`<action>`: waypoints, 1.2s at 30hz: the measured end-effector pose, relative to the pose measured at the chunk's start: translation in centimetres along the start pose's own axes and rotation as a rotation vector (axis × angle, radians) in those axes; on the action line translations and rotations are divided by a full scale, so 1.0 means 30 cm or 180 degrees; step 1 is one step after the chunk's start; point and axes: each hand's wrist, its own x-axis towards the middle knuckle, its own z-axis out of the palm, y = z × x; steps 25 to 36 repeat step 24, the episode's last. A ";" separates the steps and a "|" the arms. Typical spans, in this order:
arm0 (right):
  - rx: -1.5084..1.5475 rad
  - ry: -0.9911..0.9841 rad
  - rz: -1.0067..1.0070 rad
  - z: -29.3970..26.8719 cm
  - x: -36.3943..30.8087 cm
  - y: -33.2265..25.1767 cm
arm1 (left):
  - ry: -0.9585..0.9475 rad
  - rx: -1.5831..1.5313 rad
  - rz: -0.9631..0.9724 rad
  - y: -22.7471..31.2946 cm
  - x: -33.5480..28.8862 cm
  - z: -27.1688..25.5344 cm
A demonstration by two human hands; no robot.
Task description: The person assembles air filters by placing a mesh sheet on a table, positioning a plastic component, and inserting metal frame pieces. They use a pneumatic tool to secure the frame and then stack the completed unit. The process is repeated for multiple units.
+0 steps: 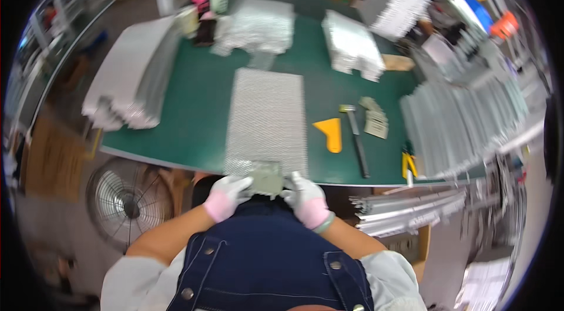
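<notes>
Between my two gloved hands, at the table's front edge, is a small grey-green square piece (267, 178); its exact kind is blurred. My left hand (227, 193) grips its left side with the fingers closed. On the opposite side my right hand (305, 198) has its fingers closed against the edge. Both gloves are white with pink cuffs. The piece overlaps the near end of a silver, finely patterned sheet (265, 114) lying flat on the green table (194, 105). To the right of the sheet lie a yellow scraper (330, 133) and a hammer (356, 140) with a dark handle.
Several grey-green flat pieces (376, 120) and yellow-handled pliers (409, 164) lie on the right. Silver stacks stand at the left (132, 70), back (258, 23) and back right (352, 44). A row of silver panels (464, 126) fills the right end. A fan (129, 205) stands below left.
</notes>
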 end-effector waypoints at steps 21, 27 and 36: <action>-0.0062 -0.0149 -0.0034 -0.043 0.038 0.007 | -0.0191 -0.0542 -0.0419 0.006 0.058 -0.009; -0.0573 -0.0098 -0.0025 -0.038 0.020 -0.014 | -0.0575 -0.0605 -0.0245 -0.008 0.078 -0.029; -0.0573 -0.0098 -0.0025 -0.038 0.020 -0.014 | -0.0575 -0.0605 -0.0245 -0.008 0.078 -0.029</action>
